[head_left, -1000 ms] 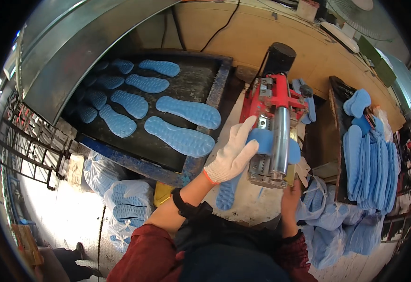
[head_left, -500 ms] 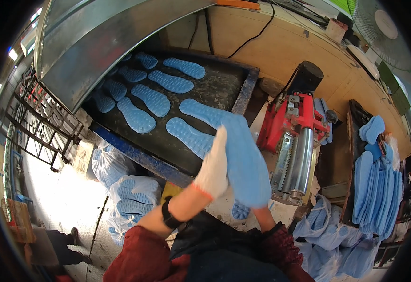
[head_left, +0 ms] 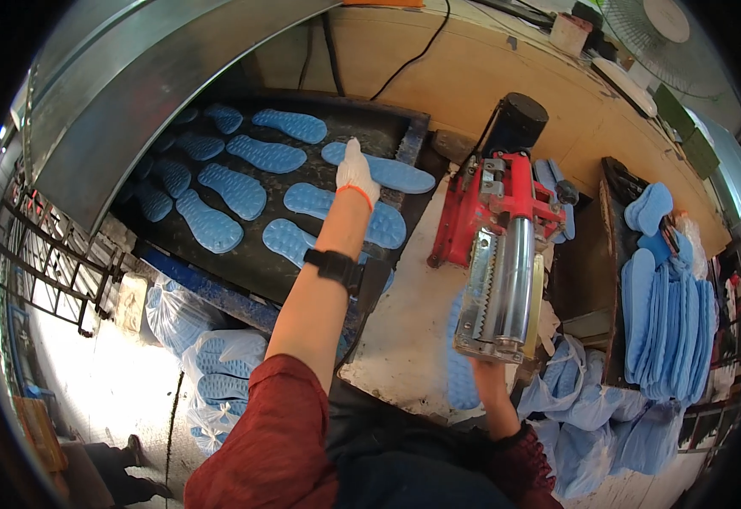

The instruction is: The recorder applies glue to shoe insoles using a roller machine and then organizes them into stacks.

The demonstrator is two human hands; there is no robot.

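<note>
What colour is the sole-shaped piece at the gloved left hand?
The sole-shaped piece is light blue; the head view shows it best.

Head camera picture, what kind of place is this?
Probably a small workshop for shoe parts. There's a red machine with a shiny metal roller, blue sole-shaped pieces spread over a dark tray, and see-through bags holding more.
</note>
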